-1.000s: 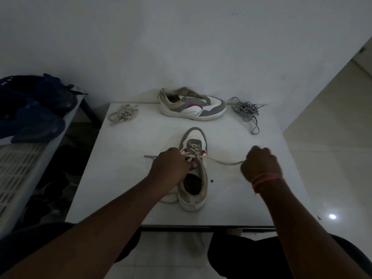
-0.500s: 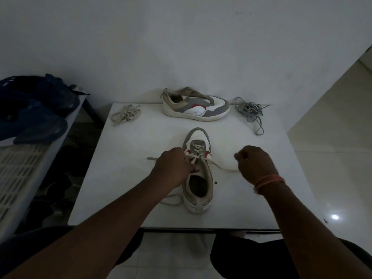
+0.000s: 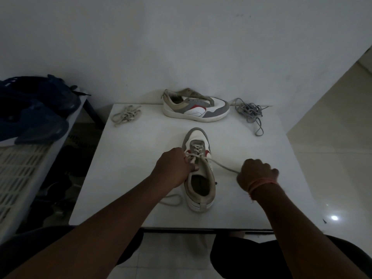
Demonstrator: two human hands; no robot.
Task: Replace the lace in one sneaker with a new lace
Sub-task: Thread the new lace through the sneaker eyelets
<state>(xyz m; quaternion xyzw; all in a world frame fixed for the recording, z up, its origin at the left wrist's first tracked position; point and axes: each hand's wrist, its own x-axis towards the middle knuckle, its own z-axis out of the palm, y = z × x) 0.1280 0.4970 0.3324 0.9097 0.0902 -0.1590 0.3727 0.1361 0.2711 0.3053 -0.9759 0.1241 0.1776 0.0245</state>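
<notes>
1. Right hand [image 3: 257,174] is a closed fist on the free end of the lace [image 3: 223,167]. A second ago it was stretched wide to the right; now it's come back in and lower, and the strand sags a touch.
2. Left hand [image 3: 175,168] stays curled over the eyelets, pinching the lace at the tongue of the near sneaker [image 3: 199,176], which sits mid-table, toe pointing away.
3. My read: one pull-through is done and he's resetting for the next eyelet. Whether the lace is coming out or going in, I can't tell.
4. Farther back, untouched: the beige lace bundle [image 3: 125,115], the second sneaker [image 3: 195,106], the grey lace pile [image 3: 250,112].
</notes>
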